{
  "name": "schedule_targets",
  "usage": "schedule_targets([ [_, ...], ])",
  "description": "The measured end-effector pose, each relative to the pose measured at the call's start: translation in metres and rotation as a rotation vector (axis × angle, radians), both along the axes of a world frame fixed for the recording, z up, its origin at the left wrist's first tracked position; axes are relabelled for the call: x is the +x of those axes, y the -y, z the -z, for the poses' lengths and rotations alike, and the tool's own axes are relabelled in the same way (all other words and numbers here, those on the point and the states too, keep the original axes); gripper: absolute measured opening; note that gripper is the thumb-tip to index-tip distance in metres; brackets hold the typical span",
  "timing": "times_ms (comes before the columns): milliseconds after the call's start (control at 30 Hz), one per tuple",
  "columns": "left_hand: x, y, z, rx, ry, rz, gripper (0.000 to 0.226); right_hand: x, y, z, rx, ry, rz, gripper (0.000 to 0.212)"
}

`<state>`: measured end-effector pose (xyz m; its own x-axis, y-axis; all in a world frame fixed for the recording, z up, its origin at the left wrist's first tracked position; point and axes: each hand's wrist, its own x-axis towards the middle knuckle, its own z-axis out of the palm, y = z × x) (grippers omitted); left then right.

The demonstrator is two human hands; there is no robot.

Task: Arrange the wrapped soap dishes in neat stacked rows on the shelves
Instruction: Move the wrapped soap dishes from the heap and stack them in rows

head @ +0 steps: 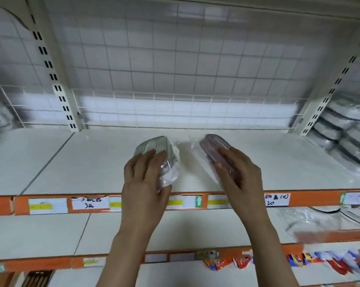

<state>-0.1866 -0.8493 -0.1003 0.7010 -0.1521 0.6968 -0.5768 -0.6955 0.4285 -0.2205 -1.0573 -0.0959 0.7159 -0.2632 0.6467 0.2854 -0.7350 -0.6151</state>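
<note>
A person's two hands each brought a wrapped soap dish to the upper shelf [92, 162] of a shop rack. The left hand [143, 183] held a grey dish [154, 147], fingers laid over its top and its near end tucked under the palm; the right hand [240, 172] gripped a pink dish [213, 145] along its near side, fingers curled round the edge. Both dishes sat at mid-shelf, just behind the orange price rail [50, 204], close to each other but apart, with a slip of bare shelf between their loose wrap.

Their long axes splayed: the grey dish ran away and to the right, the pink away and to the left, the far ends tilting toward one another. By the look of it, squaring them into a row would mean turning each until both axes ran straight back toward the wire grid [175, 79]. Neither hand was nearer; each already had its own dish. Whether the dishes rested flat on the shelf could not be told. Stacked wrapped goods [344, 129] filled the bay at right.
</note>
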Motion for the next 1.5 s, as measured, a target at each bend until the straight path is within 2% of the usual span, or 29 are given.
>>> schedule_targets([
  [167,-0.013,0.089,0.000,-0.023,-0.006,-0.020,0.065,-0.010,0.091,-0.004,-0.089,0.047,0.075,0.040],
  [300,-0.036,0.172,-0.003,0.001,-0.016,0.034,0.057,-0.029,0.167,-0.005,-0.128,0.052,0.172,0.043],
  [433,-0.052,0.222,-0.003,0.044,-0.013,0.087,0.057,-0.044,0.210,-0.006,-0.178,0.066,0.277,0.043],
  [567,-0.052,0.250,-0.014,0.052,0.009,0.093,0.067,-0.049,0.241,-0.013,-0.196,0.112,0.337,0.041],
  [800,-0.039,0.280,-0.036,0.028,0.102,0.121,0.055,-0.053,0.269,-0.038,-0.202,0.170,0.452,0.036],
  [1000,-0.039,0.309,-0.034,-0.008,0.103,0.153,0.055,-0.066,0.299,-0.049,-0.176,0.214,0.537,0.035],
  [1233,-0.048,0.373,-0.039,-0.003,0.128,0.147,0.054,-0.074,0.368,-0.049,-0.132,0.241,0.536,0.035],
  [1500,-0.077,0.492,-0.048,-0.044,0.140,0.079,0.056,-0.096,0.482,-0.056,-0.226,0.320,0.424,0.035],
])
